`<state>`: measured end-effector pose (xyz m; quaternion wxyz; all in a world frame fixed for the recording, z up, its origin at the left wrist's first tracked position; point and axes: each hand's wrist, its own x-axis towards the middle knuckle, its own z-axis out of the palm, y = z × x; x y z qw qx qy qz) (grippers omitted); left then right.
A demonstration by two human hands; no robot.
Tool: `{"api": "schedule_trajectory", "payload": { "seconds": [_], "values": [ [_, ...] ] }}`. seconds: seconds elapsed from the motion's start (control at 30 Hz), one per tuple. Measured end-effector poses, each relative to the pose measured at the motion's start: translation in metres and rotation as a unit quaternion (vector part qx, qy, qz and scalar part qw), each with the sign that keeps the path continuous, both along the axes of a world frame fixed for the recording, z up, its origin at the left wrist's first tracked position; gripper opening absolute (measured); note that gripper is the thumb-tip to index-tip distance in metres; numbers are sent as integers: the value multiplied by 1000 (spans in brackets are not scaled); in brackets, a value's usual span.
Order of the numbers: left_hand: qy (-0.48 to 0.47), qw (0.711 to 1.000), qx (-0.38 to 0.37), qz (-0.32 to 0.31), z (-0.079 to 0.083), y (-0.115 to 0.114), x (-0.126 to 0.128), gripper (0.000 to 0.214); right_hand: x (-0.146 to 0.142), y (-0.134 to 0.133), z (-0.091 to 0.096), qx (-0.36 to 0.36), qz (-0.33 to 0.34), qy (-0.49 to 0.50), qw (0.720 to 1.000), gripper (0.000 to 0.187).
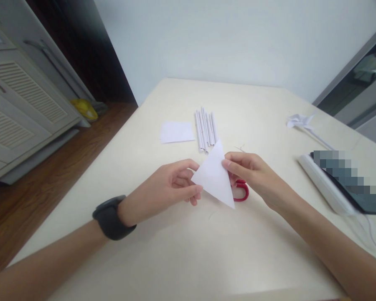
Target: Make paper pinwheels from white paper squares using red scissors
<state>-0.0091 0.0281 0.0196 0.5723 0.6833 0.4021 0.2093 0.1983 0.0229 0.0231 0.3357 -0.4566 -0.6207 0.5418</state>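
Note:
A white paper folded into a triangle (215,173) is held above the cream table (163,251) between both hands. My left hand (167,186), with a black watch on its wrist, pinches the triangle's left corner between thumb and fingers. On the right edge, my right hand (253,173) grips the paper with closed fingers. Red-handled scissors (242,193) lie on the table just under my right hand, mostly hidden by the paper and the hand.
Several rolled white paper tubes (206,129) lie beyond the hands, with a flat white sheet (177,132) to their left. A folded paper shape (299,121) rests far right. A white device with a blurred screen (329,184) sits at the right edge. Cabinets stand at left.

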Motion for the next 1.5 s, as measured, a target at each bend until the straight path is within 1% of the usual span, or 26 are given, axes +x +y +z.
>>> {"api": "schedule_trajectory", "payload": {
  "seconds": [0.1, 0.17, 0.23, 0.33, 0.4, 0.5, 0.63, 0.67, 0.77, 0.87, 0.97, 1.03, 1.1, 1.17, 1.23, 1.33, 1.4, 1.5],
  "values": [
    [-24, 1000, -12, 5, -1, 1, 2, 21, 1, -1, 0, -11, -7, 25, 1000, 29],
    [-29, 1000, -11, -2, 0, 0, 3, 20, 0, -1, -1, -23, -3, 40, 999, 28],
    [-27, 999, -9, -19, 3, 0, 4, 20, -1, -2, -2, -38, 8, 48, 998, 28],
    [-22, 998, -17, -52, 8, -2, 3, 25, -3, -3, -4, -58, 35, 68, 995, 28],
    [-19, 998, -17, -52, 11, -4, 3, 27, -4, -4, -5, -63, 54, 83, 993, 28],
    [-23, 999, -7, -39, 11, -5, 2, 27, -5, -5, -3, -55, 78, 94, 991, 26],
    [-47, 998, 15, -45, 4, -4, 1, 19, -9, -7, 1, -33, 119, 78, 989, 28],
    [-57, 997, 22, -39, 2, -3, 0, 15, -10, -7, 2, -25, 120, 65, 990, 28],
    [-40, 997, 20, -63, -1, 0, 0, 10, -11, -9, 2, 0, 121, 37, 992, 24],
    [-28, 997, 8, -72, 0, 1, -2, 16, -11, -11, 3, 7, 111, 46, 993, 25],
    [-46, 998, -4, -39, -2, 1, -5, 18, -10, -13, 7, -30, 72, 61, 995, 30],
    [-61, 998, -7, -9, -6, 1, -7, 20, -10, -13, 11, -56, 65, 76, 993, 32],
    [-75, 997, -17, 12, -9, 1, -9, 26, -10, -11, 13, -77, 67, 90, 991, 29],
    [-90, 995, -27, 22, -9, 2, -10, 27, -10, -10, 13, -96, 65, 88, 989, 23],
    [-92, 995, -24, 26, -6, 1, -10, 22, -10, -8, 10, -105, 60, 75, 990, 18],
    [-55, 998, 8, 21, 4, 1, -10, 8, -11, -8, 7, -97, 62, 35, 993, 15],
    [-37, 999, 15, 26, 11, 0, -9, 7, -11, -8, 5, -98, 71, 10, 993, 16],
    [-25, 999, -16, 40, 17, 0, -8, 12, -12, -10, 2, -111, 74, 15, 991, 13]
  ]
}}
